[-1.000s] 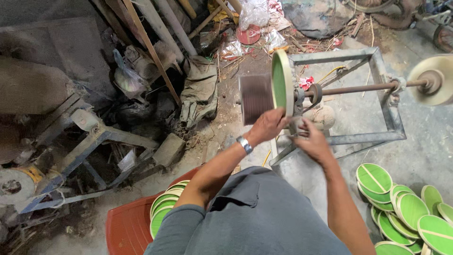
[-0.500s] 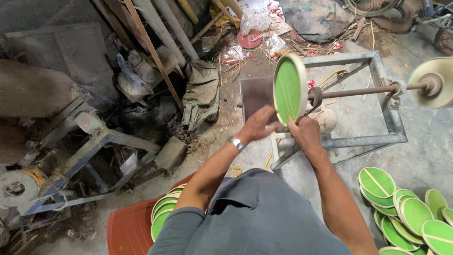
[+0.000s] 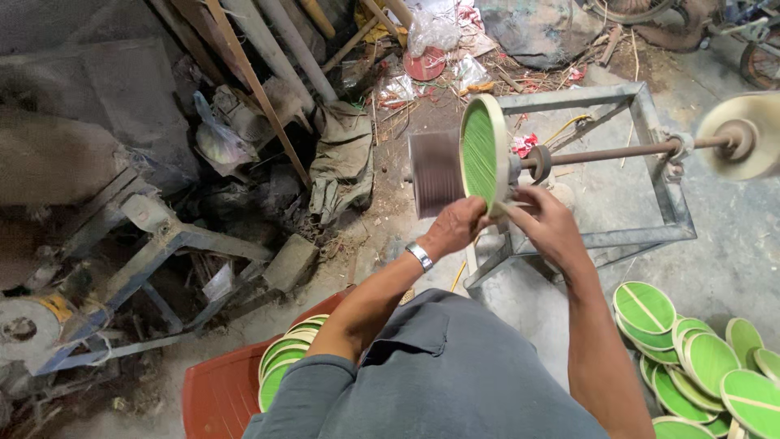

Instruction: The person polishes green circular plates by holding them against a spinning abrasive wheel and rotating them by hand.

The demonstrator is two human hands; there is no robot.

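A round green leaf plate (image 3: 481,151) with a pale rim stands on edge between my hands. My left hand (image 3: 455,228) grips its lower rim from the left; a metal watch sits on that wrist. My right hand (image 3: 546,221) pinches the same lower rim from the right. The plate's left face is close to a blurred spinning drum (image 3: 435,172) on a rusty horizontal shaft (image 3: 611,152). A pale wheel (image 3: 741,134) turns at the shaft's far right end.
The shaft rests on a grey metal frame (image 3: 655,162). Several green plates (image 3: 691,358) lie stacked on the floor at lower right. More plates (image 3: 284,359) sit on a red plastic stool (image 3: 218,397) at lower left. Scrap metal, poles and rags crowd the left and back.
Both hands have drawn slightly back and left with the plate. The plate has turned, so more of its green face shows than one second ago.
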